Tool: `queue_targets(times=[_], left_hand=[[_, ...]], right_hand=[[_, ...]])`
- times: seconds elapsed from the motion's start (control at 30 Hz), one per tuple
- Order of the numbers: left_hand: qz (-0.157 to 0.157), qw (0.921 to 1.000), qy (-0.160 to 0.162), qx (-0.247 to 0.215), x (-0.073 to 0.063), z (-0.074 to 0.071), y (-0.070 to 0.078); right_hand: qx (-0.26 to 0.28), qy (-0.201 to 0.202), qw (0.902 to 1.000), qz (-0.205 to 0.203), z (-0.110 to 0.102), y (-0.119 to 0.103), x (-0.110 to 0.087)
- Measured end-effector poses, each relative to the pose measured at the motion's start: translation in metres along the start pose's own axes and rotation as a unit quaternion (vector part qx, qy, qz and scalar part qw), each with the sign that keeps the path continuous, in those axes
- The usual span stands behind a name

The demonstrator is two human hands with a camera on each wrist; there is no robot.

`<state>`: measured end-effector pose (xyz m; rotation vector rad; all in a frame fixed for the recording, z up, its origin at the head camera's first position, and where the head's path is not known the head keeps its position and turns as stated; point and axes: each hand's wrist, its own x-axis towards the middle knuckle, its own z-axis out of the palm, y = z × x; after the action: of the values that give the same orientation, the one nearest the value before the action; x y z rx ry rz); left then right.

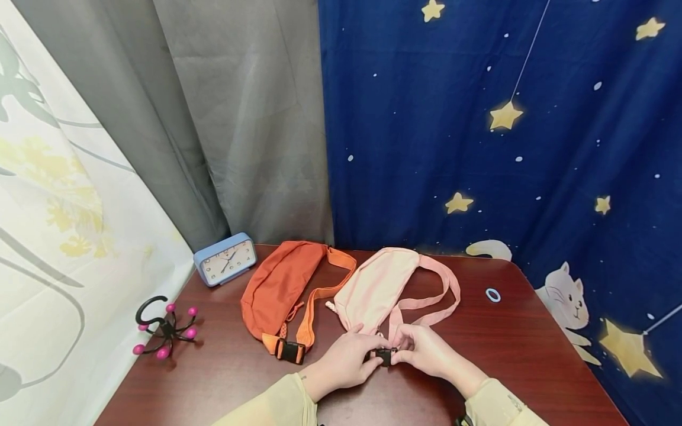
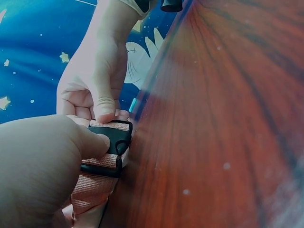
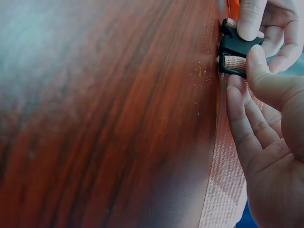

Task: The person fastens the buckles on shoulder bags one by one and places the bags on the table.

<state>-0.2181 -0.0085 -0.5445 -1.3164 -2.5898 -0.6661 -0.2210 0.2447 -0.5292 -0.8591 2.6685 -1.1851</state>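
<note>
A pink waist bag [image 1: 379,284] lies on the table, its pink strap [image 1: 453,291] looped to the right. At its near end, both hands hold the black side-release buckle [image 1: 385,357] of that strap. My left hand [image 1: 346,358] pinches one end of the buckle, its thumb [image 2: 97,144] flat on the black plastic in the left wrist view. My right hand [image 1: 428,353] pinches the other end between thumb and fingers. In the right wrist view the two halves of the buckle [image 3: 236,43] sit together, with pink webbing threaded through both ends.
Left of the pink bag lies an orange waist bag [image 1: 282,284] with its black buckle [image 1: 290,351] fastened. A blue clock [image 1: 226,260] stands at the back left, near a black hook with pink knobs [image 1: 167,328]. A light blue ring [image 1: 493,294] lies at right.
</note>
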Motion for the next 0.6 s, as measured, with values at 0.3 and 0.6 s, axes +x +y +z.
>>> queue_targets(times=[0.3, 0.6], left_hand=[[-0.001, 1.0, -0.006, -0.001, 0.0008, 0.0006, 0.0008], [0.004, 1.0, 0.0, -0.008, 0.0009, -0.003, 0.0025]], right_hand=[[0.0, 0.001, 0.9999, -0.016, -0.0005, 0.0023, -0.0028], [-0.03, -0.008, 0.999, -0.033, -0.0033, -0.0016, -0.0042]])
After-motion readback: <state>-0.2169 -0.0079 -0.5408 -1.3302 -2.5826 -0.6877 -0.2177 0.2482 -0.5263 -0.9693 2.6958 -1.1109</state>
